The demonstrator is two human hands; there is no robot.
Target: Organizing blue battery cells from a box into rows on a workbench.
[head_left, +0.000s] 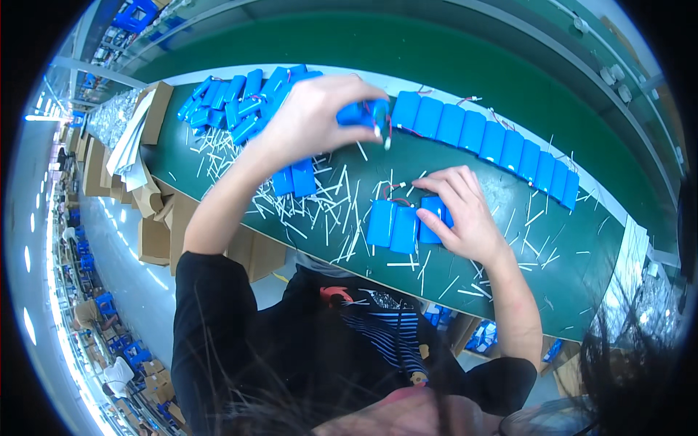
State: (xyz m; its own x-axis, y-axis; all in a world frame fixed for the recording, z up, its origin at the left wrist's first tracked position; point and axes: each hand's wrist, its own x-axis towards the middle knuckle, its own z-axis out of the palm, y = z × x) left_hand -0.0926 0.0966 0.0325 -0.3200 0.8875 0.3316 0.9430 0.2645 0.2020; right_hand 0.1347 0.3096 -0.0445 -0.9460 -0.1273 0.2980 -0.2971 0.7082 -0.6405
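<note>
Nearest, on the green tabletop (563,298): thin white strips (295,229), numerous, strewn. Next: one short row of blue wired packs (382,221), laid side by side. My right hand (463,212) lies over its right end, digits parted, thumb against a pack; whether it grips or merely steadies, I cannot tell from my remote view. Leftward: two blue packs (304,178), flat, just beside my left forearm (236,192). Farther: my left hand (320,112), thumb and fingers grasping a blue pack (356,114), slightly blurred, seemingly lifted, with wire and pale plug at its right end. Step in hand, in my judgement: packs handled singly, the left hand carrying while the right tends the short row. The next move, I judge, calls for a level lowering, lead kept from under the pack and plug clear of its neighbours. Beyond, to the right: one long row of blue packs (472,131), edge to edge, slanting. Beyond, to the left: one heap of blue packs (236,98), jumbled.
</note>
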